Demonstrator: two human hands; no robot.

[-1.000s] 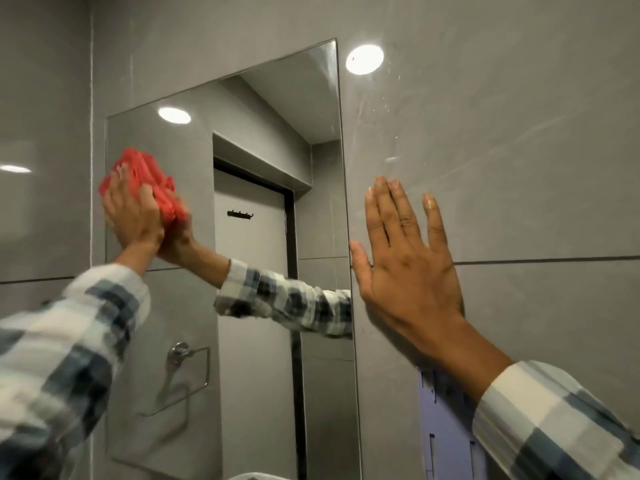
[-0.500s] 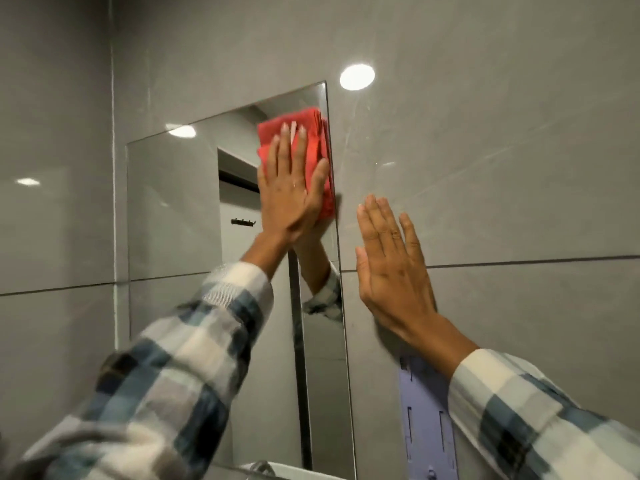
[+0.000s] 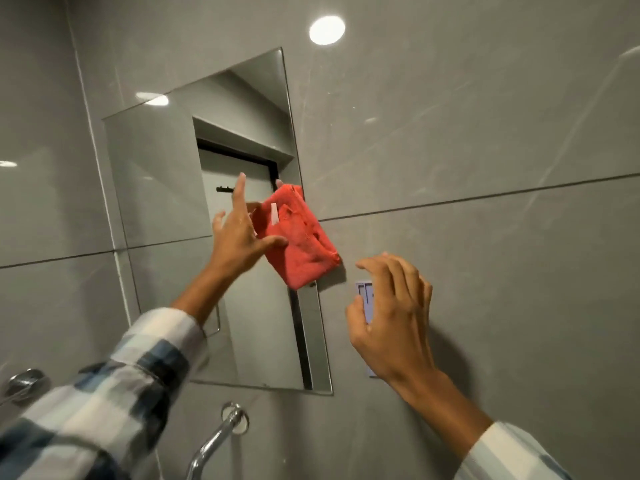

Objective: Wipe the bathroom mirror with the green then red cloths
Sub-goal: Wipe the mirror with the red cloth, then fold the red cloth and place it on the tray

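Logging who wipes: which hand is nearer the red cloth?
Left. The left hand has its thumb on the red cloth; the right hand is apart, lower right, by a purple wall fitting.
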